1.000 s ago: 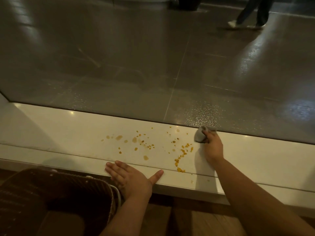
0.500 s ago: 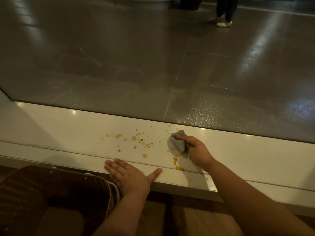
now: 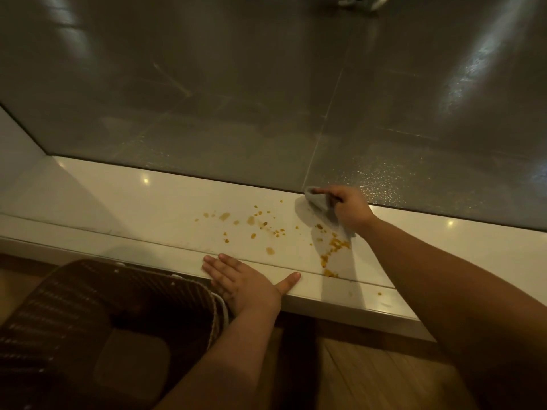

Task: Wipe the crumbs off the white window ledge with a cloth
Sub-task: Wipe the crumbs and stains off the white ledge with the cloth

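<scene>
Right hand (image 3: 350, 210): fingers curled round a bunched grey cloth (image 3: 318, 202), index finger laid along its top. It sits at the back of the white window ledge (image 3: 118, 202), the cloth's far edge against the foot of the window glass (image 3: 236, 99).

Left hand (image 3: 245, 282): flat, palm down, fingers straight and spread, thumb out to the right; holds nothing. It rests on the ledge's front lip, well apart from the cloth.

Crumbs (image 3: 334, 247): orange-yellow. The densest streak lies just in front of the right hand and cloth, running toward the front lip, right of the left thumb. Looser specks and pale smears lie left of the cloth, between the two hands.

Woven basket (image 3: 88, 306): dark brown, below the ledge, its rim beside the left wrist.

Wooden floor (image 3: 355, 374): under the ledge, between the forearms.
</scene>
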Tool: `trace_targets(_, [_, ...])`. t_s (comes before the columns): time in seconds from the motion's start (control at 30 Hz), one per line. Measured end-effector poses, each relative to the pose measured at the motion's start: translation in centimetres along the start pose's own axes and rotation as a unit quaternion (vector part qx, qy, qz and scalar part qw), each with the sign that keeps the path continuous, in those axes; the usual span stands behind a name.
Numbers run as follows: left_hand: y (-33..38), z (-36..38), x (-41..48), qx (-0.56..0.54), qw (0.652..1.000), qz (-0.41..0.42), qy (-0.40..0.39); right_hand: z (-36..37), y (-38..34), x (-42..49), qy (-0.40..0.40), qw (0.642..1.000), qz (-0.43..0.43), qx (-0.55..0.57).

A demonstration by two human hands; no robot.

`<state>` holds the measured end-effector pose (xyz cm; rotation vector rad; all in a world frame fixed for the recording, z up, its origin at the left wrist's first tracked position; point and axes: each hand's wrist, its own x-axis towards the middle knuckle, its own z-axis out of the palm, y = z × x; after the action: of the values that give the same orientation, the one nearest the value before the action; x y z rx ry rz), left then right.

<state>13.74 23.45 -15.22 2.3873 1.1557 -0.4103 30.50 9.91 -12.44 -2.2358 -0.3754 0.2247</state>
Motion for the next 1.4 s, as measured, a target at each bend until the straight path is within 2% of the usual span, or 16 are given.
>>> trace_targets(0.2, [0.0, 0.1, 0.0, 0.000, 1.000, 0.001, 0.002, 2.0, 1.2, 0.2, 0.039, 0.999, -0.010, 0.030])
trace_targets(0.57, [0.0, 0.0, 0.0, 0.014, 1.000, 0.002, -0.001, 0.7, 3.6, -1.9, -0.055, 0.997, -0.024, -0.050])
trace_targets(0.83, [0.0, -0.4, -0.4, 0.001, 1.000, -0.001, -0.002, 0.3, 2.4, -3.5, -0.043, 0.997, 0.003, -0.058])
trace_targets(1.03, [-0.1, -0.3, -0.2, -0.002, 1.000, 0.000, 0.001, -1.4, -0.2, -2.3, -0.113, 0.988, 0.023, -0.102])
trace_targets(1.3, [-0.1, -0.2, -0.1, 0.005, 1.000, 0.001, 0.006, -0.9, -4.5, -1.3, -0.026, 0.999, -0.020, -0.039])
trace_targets(1.4, [-0.2, -0.3, -0.1, 0.001, 1.000, 0.004, 0.002, 0.0, -4.4, -4.2, -0.008, 0.992, -0.089, -0.091])
